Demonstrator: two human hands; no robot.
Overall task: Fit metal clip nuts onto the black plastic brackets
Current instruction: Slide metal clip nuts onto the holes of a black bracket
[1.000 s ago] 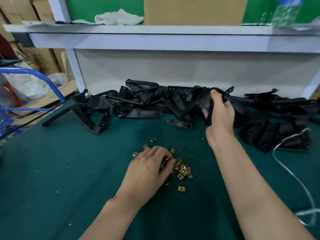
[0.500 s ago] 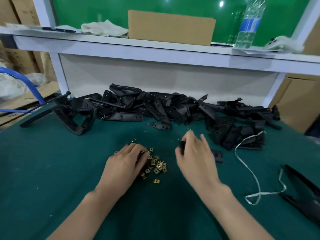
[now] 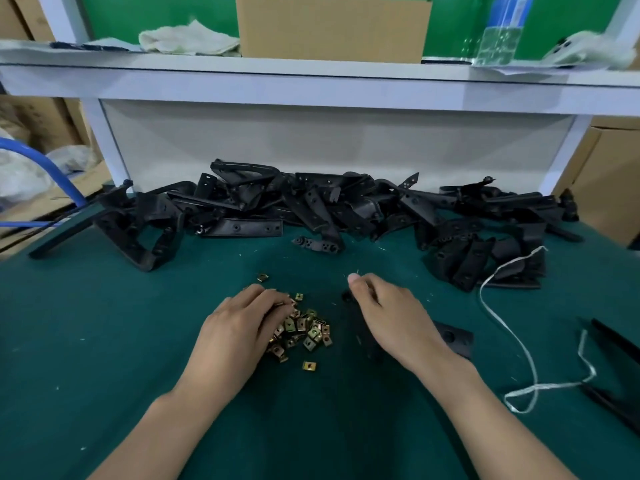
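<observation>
The person leans over a green table with both bare forearms reaching in from the near edge. The left hand rests on the left side of a small pile of brass-coloured clip nuts in the middle of the table. Its fingers are bent, their tips down among the nuts, and I cannot tell whether they pinch one. One loose nut lies just near of the pile, and another lies a little beyond it. Just to the right, the right hand lies over a black bracket that sits flat on the table. Its fingers curl down round the bracket's left part, and the flat end with a hole sticks out from under the wrist on the right. Far behind both hands, a long heap of brackets runs along the back of the table from left to right, tangled and stacked on one another. A white string trails from the right end of that heap toward the near right. A white shelf crosses above the heap, and on it stand a cardboard box, a crumpled rag to its left and a clear bottle to its right.
</observation>
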